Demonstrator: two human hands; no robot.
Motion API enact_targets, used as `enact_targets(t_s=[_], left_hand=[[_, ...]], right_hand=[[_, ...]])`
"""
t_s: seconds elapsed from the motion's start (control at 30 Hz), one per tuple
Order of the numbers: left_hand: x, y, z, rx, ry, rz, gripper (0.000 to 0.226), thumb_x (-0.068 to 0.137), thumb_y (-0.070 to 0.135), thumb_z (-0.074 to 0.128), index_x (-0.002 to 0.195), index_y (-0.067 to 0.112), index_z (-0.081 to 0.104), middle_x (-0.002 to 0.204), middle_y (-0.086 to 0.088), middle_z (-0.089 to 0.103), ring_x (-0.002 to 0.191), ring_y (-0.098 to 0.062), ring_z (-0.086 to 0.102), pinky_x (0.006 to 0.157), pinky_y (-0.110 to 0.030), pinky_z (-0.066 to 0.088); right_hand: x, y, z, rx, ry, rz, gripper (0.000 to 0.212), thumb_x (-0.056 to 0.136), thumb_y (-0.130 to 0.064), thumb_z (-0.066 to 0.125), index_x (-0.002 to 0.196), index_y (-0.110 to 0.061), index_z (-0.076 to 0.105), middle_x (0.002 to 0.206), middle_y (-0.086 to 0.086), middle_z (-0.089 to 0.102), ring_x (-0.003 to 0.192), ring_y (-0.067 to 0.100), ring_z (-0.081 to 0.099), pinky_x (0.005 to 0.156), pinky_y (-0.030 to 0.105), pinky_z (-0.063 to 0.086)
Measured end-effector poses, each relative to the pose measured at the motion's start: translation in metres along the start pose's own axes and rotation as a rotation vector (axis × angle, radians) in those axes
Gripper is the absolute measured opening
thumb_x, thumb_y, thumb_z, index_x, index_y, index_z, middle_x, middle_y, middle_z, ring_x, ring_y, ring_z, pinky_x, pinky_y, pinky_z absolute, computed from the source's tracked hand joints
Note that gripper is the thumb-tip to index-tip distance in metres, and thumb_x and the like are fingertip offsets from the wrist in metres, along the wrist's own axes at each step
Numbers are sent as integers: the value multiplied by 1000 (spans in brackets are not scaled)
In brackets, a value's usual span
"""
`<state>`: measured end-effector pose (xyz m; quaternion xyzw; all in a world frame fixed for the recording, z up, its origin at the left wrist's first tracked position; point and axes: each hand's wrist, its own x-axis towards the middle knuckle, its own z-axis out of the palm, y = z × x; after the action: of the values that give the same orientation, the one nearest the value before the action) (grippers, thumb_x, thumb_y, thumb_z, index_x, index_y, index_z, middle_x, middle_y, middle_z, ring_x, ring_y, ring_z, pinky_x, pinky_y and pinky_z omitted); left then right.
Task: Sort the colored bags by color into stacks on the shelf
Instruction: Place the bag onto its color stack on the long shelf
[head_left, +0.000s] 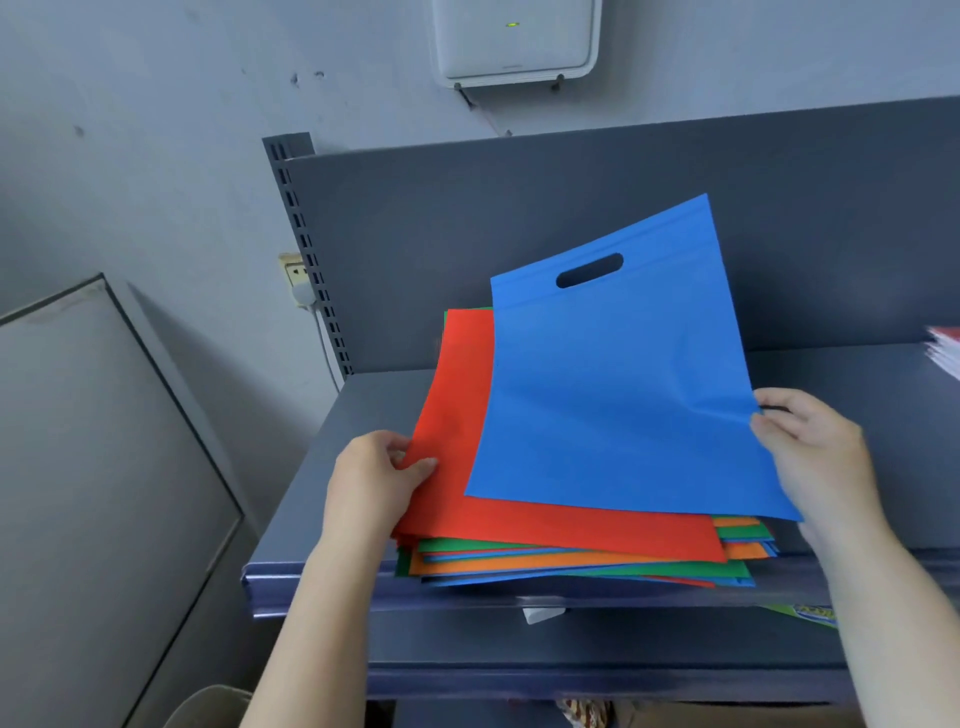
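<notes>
Right now the right hand (815, 457) is pinching the lower right edge of a flat blue non-woven bag (618, 374), tilting its oval cut-out handle up toward the back of the dark grey metal shelf (311, 499). Meanwhile the left hand (376, 483) is gripping the near left corner of a red fabric bag (457, 415), which is topping the mixed pile of orange, green and blue bags (571, 566) lying at the shelf's front edge.

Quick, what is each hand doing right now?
Left hand: closed, pinching the left edge of the red bag on top of the mixed pile.
Right hand: closed, gripping the right edge of the lifted blue bag.
</notes>
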<state>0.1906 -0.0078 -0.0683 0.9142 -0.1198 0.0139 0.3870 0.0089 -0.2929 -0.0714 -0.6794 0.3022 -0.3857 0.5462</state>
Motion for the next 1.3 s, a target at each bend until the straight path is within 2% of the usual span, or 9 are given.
enact_targets(t_s=[0.1, 0.23, 0.4, 0.63, 0.77, 0.87, 0.97, 1.13, 1.3], left_hand=[[-3, 2, -6, -9, 58, 75, 16, 79, 17, 74, 78, 21, 59, 67, 8, 54, 65, -14, 53, 53, -21, 34], [-25, -3, -18, -203, 215, 68, 8, 83, 14, 72, 83, 21, 69, 69, 12, 63, 61, 4, 54, 51, -9, 36], [-78, -16, -37, -450, 495, 8, 12, 83, 13, 72, 82, 25, 71, 70, 9, 68, 54, 14, 54, 54, -3, 39], [-186, -26, -63, -707, 839, -99, 17, 84, 13, 70, 81, 29, 71, 64, 19, 69, 55, 10, 55, 57, -6, 46], [-261, -40, -76, -783, 1008, -159, 11, 84, 11, 70, 89, 19, 75, 76, 10, 74, 67, 0, 64, 66, -13, 53], [-317, -51, -94, -825, 1131, -188, 14, 84, 12, 70, 82, 25, 77, 78, 4, 74, 72, -8, 65, 71, -22, 56], [-372, -56, -118, -762, 1259, -190, 25, 84, 9, 68, 75, 31, 76, 72, 9, 73, 63, -1, 63, 63, -16, 54], [-464, -64, -157, -693, 1441, -216, 9, 84, 9, 67, 90, 14, 71, 70, 7, 73, 59, -2, 62, 61, -16, 54], [-556, -73, -191, -623, 1617, -222, 10, 84, 9, 67, 83, 18, 72, 70, 3, 73, 56, -5, 61, 55, -17, 53]], right_hand=[[-1, -4, 0, 72, -41, 14, 40, 94, -5, 52, 77, -38, 68, 81, -15, 73, 68, 0, 66, 59, 23, 51], [-7, -13, -6, 181, -116, 29, 41, 95, -5, 51, 79, -37, 70, 82, -12, 73, 68, 1, 69, 48, 16, 50], [-24, -23, -16, 287, -259, 80, 38, 95, -5, 52, 80, -33, 72, 87, -6, 75, 71, 8, 71, 49, 20, 52], [-76, -37, -23, 362, -489, 105, 30, 95, -5, 52, 86, -28, 71, 84, -7, 75, 70, 9, 71, 48, 19, 53], [-116, -41, -21, 441, -644, 190, 27, 94, -2, 50, 90, -22, 68, 82, -4, 75, 69, 11, 72, 50, 23, 55], [-151, -43, -11, 474, -775, 210, 29, 93, 2, 48, 86, -20, 66, 78, -5, 75, 67, 6, 70, 55, 17, 55], [-193, -48, 4, 481, -922, 234, 30, 93, 3, 47, 85, -19, 65, 75, -6, 74, 65, 5, 69, 56, 15, 54], [-272, -63, 30, 535, -1145, 294, 29, 93, 4, 46, 87, -18, 64, 72, -4, 74, 61, 7, 69, 52, 17, 54], [-357, -86, 46, 574, -1325, 354, 30, 94, 5, 45, 89, -19, 62, 69, -6, 73, 58, 6, 68, 52, 17, 54]])
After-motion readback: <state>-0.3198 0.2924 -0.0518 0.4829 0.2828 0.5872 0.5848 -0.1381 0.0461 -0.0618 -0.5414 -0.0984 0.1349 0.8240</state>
